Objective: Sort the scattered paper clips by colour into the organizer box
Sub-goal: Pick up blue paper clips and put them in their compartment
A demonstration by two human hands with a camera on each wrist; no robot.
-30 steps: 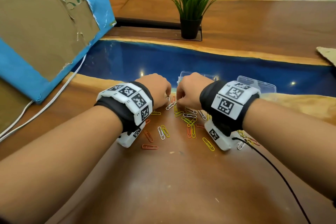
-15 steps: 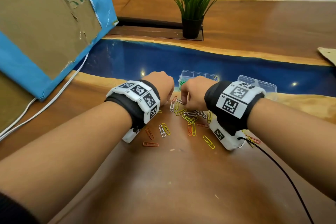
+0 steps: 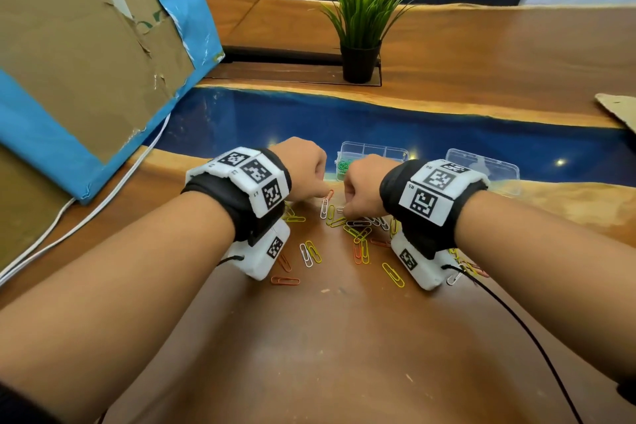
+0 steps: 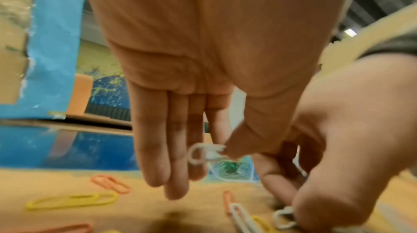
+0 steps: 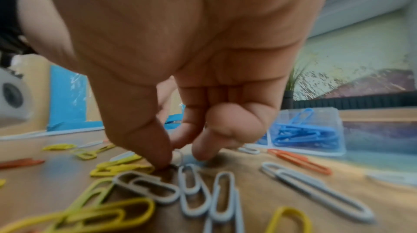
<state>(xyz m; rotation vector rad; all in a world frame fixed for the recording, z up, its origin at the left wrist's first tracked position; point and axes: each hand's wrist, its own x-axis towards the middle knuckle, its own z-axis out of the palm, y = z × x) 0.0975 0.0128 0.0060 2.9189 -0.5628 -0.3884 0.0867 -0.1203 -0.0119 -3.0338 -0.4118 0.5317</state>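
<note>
Two hands worked side by side over paper clips scattered on a wooden table [image 3: 309, 337]. The left hand [image 3: 303, 169] pinched a small bunch of white clips [image 4: 204, 155] between thumb and forefinger, its other three fingers hanging straight down, clear of the table. The right hand [image 3: 361, 182], fingers curled downward, pressed its thumb and fingertips [image 5: 158, 155] onto the table among white clips [image 5: 196, 188] and appeared to be pinching one of them, though blur hid the contact. Yellow clips [image 3: 392, 274], orange clips [image 3: 285, 280] and more white ones lay loose between and below the wrists. Just beyond the hands stood the clear organizer box [image 3: 373, 150], with green clips [image 3: 342, 167] in its near-left compartment and blue clips [image 5: 302, 135] in another, at the edge of the table's blue strip [image 3: 344, 120].
</note>
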